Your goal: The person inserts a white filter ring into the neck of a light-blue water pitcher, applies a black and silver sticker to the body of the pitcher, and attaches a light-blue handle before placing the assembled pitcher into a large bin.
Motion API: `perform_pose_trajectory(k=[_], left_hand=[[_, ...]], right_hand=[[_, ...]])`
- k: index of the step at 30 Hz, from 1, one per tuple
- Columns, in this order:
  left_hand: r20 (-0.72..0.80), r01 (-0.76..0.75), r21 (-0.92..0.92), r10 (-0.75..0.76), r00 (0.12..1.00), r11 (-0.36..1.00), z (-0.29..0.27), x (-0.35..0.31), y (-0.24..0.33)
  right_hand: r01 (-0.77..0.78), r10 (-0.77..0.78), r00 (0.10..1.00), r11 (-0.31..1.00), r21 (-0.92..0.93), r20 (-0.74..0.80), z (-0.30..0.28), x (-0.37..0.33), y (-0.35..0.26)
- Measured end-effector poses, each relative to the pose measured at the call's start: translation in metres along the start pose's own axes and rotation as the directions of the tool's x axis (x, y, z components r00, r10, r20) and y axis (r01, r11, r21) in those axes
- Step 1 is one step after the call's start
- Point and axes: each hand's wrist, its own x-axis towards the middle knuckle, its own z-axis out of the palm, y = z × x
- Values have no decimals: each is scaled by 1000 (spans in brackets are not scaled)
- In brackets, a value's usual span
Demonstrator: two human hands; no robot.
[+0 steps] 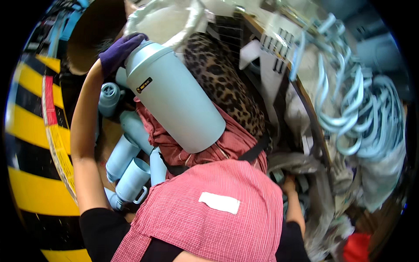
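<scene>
A large light blue thermos flask (176, 96) rests tilted across my lap, its top end up and to the left. It has a small dark label on its side. My left hand (122, 50), in a purple glove, grips the flask's top end. My right hand (288, 184) is bare and reaches down into an opened clear plastic bag (297, 162) of greyish-blue pieces at my right side. Its fingers are hidden among the pieces, so what they hold cannot be seen.
Light blue cups (133, 179) and a smaller flask (109, 98) lie at my left. Beyond the large flask stands a bin with a plastic liner (192, 26), beside a leopard-print cushion (218, 74). Light blue curved handles (358, 113) heap on the right-hand bench. Yellow-and-black striping (35, 174) borders the left.
</scene>
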Motion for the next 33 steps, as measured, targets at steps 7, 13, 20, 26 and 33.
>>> perform_pose_trajectory(k=[7, 13, 20, 26, 33], left_hand=[[-325, -408, 696, 767, 554, 590, -24, -84, -101], [-471, -70, 815, 729, 496, 575, 101, -119, -158], [-645, 20, 622, 498, 580, 783, 180, -150, -135], [-814, -240, 316, 392, 428, 918, 201, -139, -130], [-826, -746, 358, 563, 27, 561, 129, -188, -58]], right_hand=[[40, -324, 913, 677, 735, 249, -279, -96, -69], [788, -226, 614, 111, 606, -756, -362, -51, -231], [814, -545, -468, 41, -580, -696, -380, -36, -383], [813, -555, -475, 22, -582, -684, -364, -57, -394], [694, -325, 692, 56, 718, -644, -310, 32, -433]])
